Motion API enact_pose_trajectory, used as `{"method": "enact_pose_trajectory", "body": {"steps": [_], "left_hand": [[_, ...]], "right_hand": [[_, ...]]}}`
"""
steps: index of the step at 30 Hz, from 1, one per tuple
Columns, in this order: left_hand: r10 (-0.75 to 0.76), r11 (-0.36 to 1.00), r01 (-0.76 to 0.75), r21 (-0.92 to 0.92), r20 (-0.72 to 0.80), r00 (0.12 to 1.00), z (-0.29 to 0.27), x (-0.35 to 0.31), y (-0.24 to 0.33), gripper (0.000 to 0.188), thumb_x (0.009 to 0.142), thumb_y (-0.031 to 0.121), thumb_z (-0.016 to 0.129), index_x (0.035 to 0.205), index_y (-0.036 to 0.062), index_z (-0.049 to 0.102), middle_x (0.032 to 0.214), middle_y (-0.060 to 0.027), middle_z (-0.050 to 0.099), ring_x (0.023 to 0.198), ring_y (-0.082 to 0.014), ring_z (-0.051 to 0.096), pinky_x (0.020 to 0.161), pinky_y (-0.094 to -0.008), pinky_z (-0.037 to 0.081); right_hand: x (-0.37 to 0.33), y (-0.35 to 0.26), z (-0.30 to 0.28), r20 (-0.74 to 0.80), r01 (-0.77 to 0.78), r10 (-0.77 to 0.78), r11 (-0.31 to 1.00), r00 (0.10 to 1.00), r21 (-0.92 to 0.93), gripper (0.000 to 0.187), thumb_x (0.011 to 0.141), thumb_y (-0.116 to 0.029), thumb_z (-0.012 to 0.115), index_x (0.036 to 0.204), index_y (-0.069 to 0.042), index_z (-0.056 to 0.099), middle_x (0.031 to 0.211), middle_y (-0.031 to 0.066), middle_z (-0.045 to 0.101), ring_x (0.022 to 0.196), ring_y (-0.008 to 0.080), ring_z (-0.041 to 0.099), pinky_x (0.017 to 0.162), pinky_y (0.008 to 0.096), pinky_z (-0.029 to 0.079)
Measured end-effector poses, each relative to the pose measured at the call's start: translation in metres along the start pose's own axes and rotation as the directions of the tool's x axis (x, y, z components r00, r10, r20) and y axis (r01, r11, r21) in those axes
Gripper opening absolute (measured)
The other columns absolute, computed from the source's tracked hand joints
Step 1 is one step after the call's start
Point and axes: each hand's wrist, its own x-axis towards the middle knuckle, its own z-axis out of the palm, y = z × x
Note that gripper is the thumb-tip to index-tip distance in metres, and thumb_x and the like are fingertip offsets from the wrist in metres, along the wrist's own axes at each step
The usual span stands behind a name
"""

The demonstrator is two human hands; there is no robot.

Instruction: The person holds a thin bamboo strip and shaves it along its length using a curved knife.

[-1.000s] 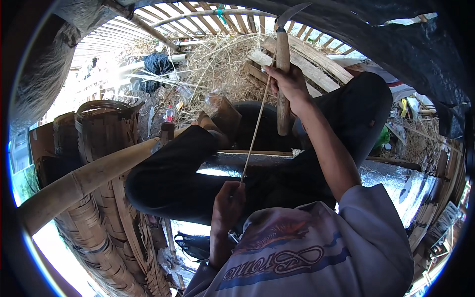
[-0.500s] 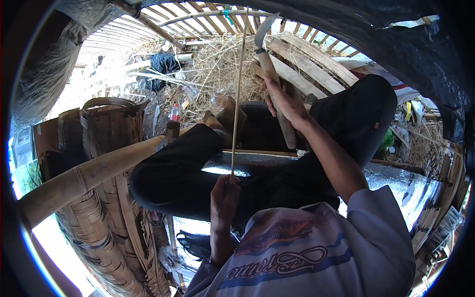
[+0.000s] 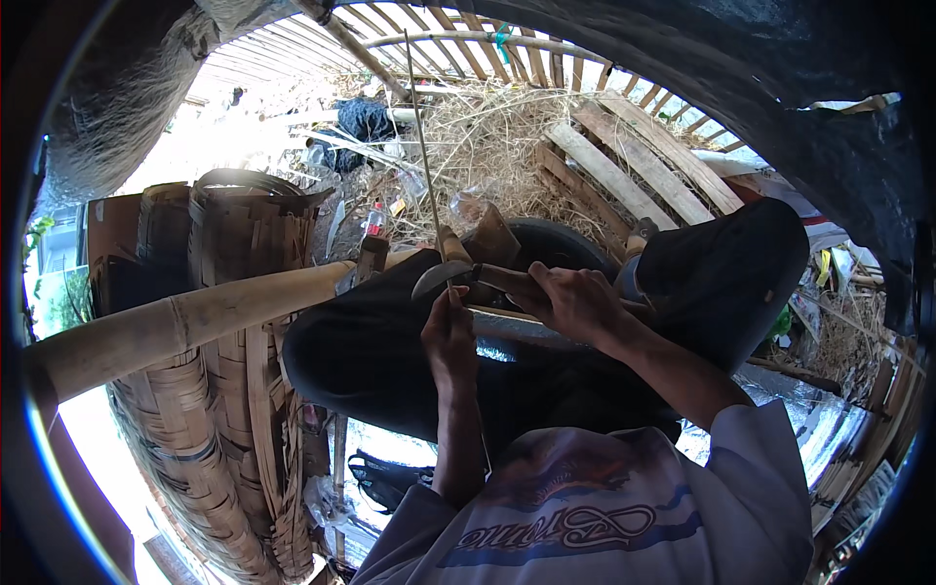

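Note:
A thin bamboo stick (image 3: 422, 136) rises upright and a little leftward from my left hand (image 3: 450, 341). My left fingers pinch it, and a thin lower length shows below the wrist. My right hand (image 3: 577, 304) is closed round the wooden handle of a knife with a curved blade (image 3: 441, 280). The blade lies across the stick just above my left fingers; whether its edge cuts in cannot be made out. Both hands are close together over my crossed legs (image 3: 390, 331) in dark trousers.
A thick bamboo pole (image 3: 195, 322) slants in from the left, above rolled woven bamboo mats (image 3: 185, 439). Ahead is a dark round tub (image 3: 561, 239). Beyond it lie wooden planks (image 3: 634, 161), straw (image 3: 497, 136) and a slatted fence (image 3: 468, 49).
My right hand has come down and leftward, bringing the raised knife onto the stick. My left hand has risen slightly, and the stick leans more to the left. The view has shifted a little.

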Motion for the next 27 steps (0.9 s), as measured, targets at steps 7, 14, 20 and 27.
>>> {"method": "enact_pose_trajectory", "body": {"steps": [7, 14, 20, 27], "left_hand": [[0.04, 0.99, -0.042, 0.132, 0.019, 0.999, 0.004, -0.003, -0.001, 0.022, 0.1, 0.017, 0.05, 0.11, 0.003, 0.064, 0.061, 0.0073, 0.039, 0.054, -0.0004, 0.033, 0.047, -0.0204, 0.025], [0.01, 0.974, -0.019, 0.225, 0.041, 0.999, 0.006, -0.007, -0.009, 0.023, 0.099, 0.017, 0.051, 0.109, 0.0016, 0.065, 0.062, 0.0065, 0.042, 0.055, -0.0012, 0.035, 0.048, -0.0214, 0.027], [-0.026, 0.976, -0.013, 0.218, 0.175, 0.984, 0.015, -0.005, -0.021, 0.024, 0.097, 0.019, 0.057, 0.112, 0.0019, 0.065, 0.064, 0.0056, 0.046, 0.055, -0.0006, 0.036, 0.048, -0.0211, 0.028], [-0.116, 0.987, 0.118, -0.106, 0.03, 0.993, 0.014, 0.0, -0.011, 0.022, 0.093, 0.02, 0.065, 0.109, 0.0048, 0.066, 0.069, 0.003, 0.057, 0.049, 0.0014, 0.04, 0.041, -0.0175, 0.025]], "right_hand": [[0.022, 0.005, -0.011, -0.134, -0.1, 0.102, 0.995, 0.986, 0.021, 0.041, 0.093, -0.042, 0.056, 0.096, -0.001, 0.057, 0.062, 0.0182, 0.064, 0.062, 0.0365, 0.067, 0.053, 0.047, 0.054], [0.04, 0.014, -0.021, -0.16, -0.19, 0.194, 0.981, 0.968, 0.039, 0.045, 0.094, -0.043, 0.054, 0.101, 0.001, 0.059, 0.064, 0.0187, 0.065, 0.065, 0.0383, 0.067, 0.056, 0.0489, 0.053], [0.069, 0.059, -0.043, 0.14, -0.469, 0.599, 0.439, 0.788, 0.767, 0.054, 0.097, -0.052, 0.045, 0.109, -0.001, 0.058, 0.058, 0.0046, 0.054, 0.049, 0.0143, 0.057, 0.046, 0.0313, 0.045], [0.042, 0.046, -0.027, -0.023, -0.297, 0.344, 0.842, 0.939, 0.451, 0.054, 0.093, -0.053, 0.053, 0.1, 0.001, 0.058, 0.054, 0.0074, 0.054, 0.049, 0.0203, 0.058, 0.048, 0.0331, 0.045]]}}
